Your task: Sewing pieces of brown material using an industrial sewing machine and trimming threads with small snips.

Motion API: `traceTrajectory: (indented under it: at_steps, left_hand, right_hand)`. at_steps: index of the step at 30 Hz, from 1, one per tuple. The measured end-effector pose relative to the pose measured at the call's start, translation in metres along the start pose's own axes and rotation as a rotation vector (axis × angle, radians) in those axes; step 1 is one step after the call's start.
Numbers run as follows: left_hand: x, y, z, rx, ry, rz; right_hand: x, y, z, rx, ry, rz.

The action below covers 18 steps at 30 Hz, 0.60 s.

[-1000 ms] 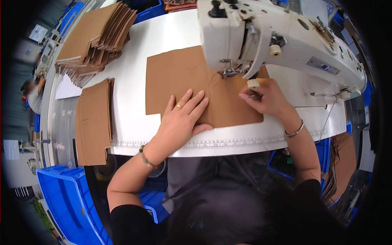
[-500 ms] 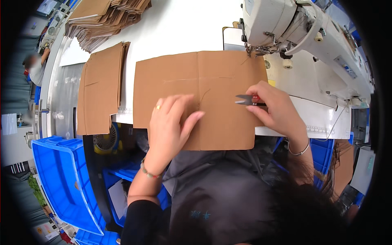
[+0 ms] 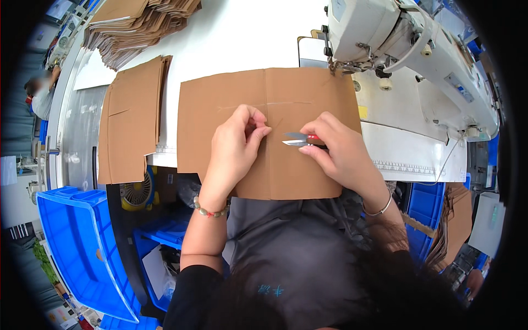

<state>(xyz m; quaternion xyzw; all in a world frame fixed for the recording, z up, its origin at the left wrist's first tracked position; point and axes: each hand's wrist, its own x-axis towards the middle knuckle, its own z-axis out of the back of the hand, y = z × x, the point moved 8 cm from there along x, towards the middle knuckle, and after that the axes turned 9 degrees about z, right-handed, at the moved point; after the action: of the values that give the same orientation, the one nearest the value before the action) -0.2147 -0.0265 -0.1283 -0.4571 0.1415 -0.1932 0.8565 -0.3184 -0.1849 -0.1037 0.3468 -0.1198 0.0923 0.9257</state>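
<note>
A brown panel (image 3: 313, 170), like leather or card, lies flat with a seam running down its middle. At the seam my left hand (image 3: 236, 143) is closed in a pinch, thumb and forefinger on a fine loose thread (image 3: 278, 124) that shows only faintly. My right hand (image 3: 341, 151) grips a pair of thread snips (image 3: 297, 139) with dark blades and a bit of red on the handle. Their blades are apart and point left, a short way from the left fingertips and above the panel.
A white sewing machine (image 3: 407, 49) stands at the right, its needle area over the panel's far right corner. Left lie several more brown panels (image 3: 129, 121), with a thick stack (image 3: 143, 27) beyond. Blue bins (image 3: 82, 242) stand below the table, near a small fan (image 3: 137, 192).
My left hand has gone from spread fingers to a pinch at the seam. My right hand has brought the snips leftward, closer to the left fingertips.
</note>
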Motion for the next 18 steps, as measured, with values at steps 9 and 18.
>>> traceTrajectory:
  at_steps: [9,18]
  left_hand:
    - [-0.008,-0.015,-0.003,0.238,-0.013,-0.175]
    - [-0.003,-0.009,0.005,0.118,0.066,-0.125]
  right_hand:
    - [0.003,0.002,-0.009,-0.075,-0.008,-0.025]
    - [0.009,0.007,-0.018,-0.087,-0.009,0.03]
